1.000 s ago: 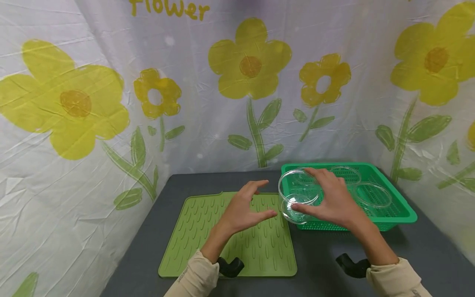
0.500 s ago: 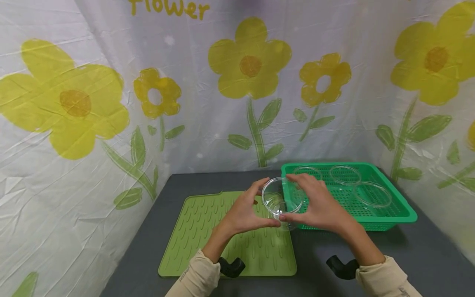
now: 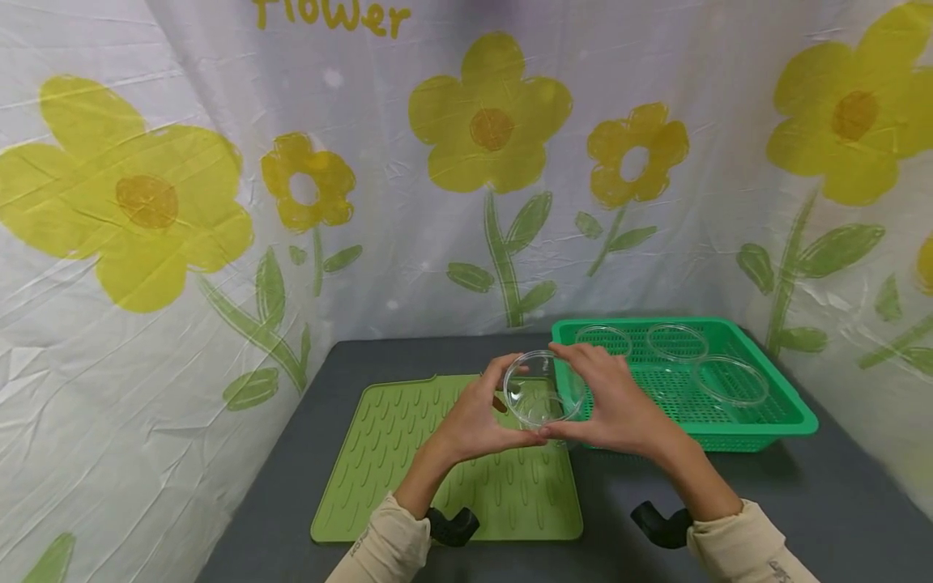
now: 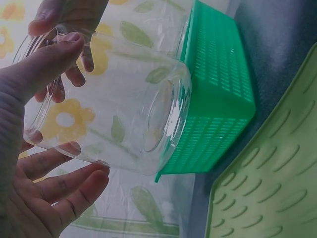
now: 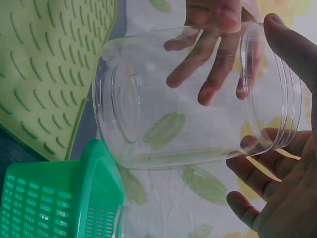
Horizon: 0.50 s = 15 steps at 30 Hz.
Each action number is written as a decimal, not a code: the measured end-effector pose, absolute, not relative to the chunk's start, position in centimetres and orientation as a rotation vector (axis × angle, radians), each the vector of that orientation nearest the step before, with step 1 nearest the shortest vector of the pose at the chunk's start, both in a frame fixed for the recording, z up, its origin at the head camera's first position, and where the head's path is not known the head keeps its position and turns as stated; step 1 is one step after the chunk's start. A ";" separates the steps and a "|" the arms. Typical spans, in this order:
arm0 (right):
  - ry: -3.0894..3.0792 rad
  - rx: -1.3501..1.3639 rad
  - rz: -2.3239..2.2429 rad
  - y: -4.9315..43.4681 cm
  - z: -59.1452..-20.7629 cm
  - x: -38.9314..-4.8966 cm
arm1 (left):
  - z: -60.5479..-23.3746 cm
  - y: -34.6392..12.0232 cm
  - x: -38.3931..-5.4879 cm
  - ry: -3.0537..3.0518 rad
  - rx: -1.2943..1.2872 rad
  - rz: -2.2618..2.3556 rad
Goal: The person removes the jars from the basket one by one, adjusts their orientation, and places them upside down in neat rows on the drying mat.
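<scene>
A clear, see-through jar (image 3: 543, 393) is held above the right part of the green mat, beside the basket. My left hand (image 3: 466, 414) grips it near the rim from the left, with thumb in front and fingers behind. From the right, my right hand (image 3: 619, 405) holds the same rim, and the two thumb tips meet or nearly meet. In the left wrist view the jar (image 4: 119, 104) lies sideways across the picture, its round base toward the basket. Through the jar wall (image 5: 168, 109) in the right wrist view, the left fingers show.
A green mesh basket (image 3: 783, 421) stands at the back right with three clear round-rimmed jars (image 3: 731, 380) in it. A light green ridged mat (image 3: 386, 486) lies on the dark grey table (image 3: 270, 494). A flower-printed curtain (image 3: 408, 267) closes off the back and sides.
My right hand has brought the jar leftward from in front of the basket to my left hand. The left hand, earlier apart from the jar, now holds its rim.
</scene>
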State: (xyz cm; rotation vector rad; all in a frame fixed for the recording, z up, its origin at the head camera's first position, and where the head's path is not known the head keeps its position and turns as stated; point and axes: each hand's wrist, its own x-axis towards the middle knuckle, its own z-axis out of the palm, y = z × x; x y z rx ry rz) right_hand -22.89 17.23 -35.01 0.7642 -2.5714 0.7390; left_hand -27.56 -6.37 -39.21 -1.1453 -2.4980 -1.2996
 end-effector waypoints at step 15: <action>-2.588 0.784 0.885 17.6 -36.3 -23.2 | -40.3 -7.6 -27.2 -2.394 -1.088 -1.435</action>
